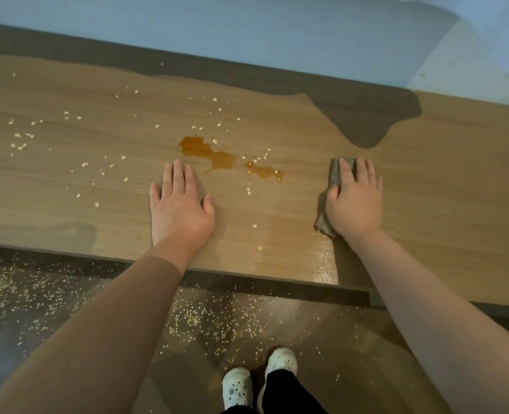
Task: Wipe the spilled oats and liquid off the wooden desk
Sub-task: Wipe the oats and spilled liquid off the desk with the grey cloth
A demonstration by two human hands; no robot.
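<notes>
A brown liquid spill (208, 153) lies in the middle of the wooden desk (441, 204), with a smaller puddle (265, 171) just to its right. Loose oats (20, 144) are scattered over the desk's left half and around the puddles. My left hand (180, 207) rests flat on the desk, fingers straight, just short of the big puddle. My right hand (353, 201) presses flat on a grey cloth (335, 174) to the right of the spill. A wet streak (326, 264) runs from the cloth to the desk's near edge.
A pale wall (247, 31) runs behind the desk's far edge. Many oats (205, 324) lie on the dark floor below the near edge, beside my white shoes (259, 377).
</notes>
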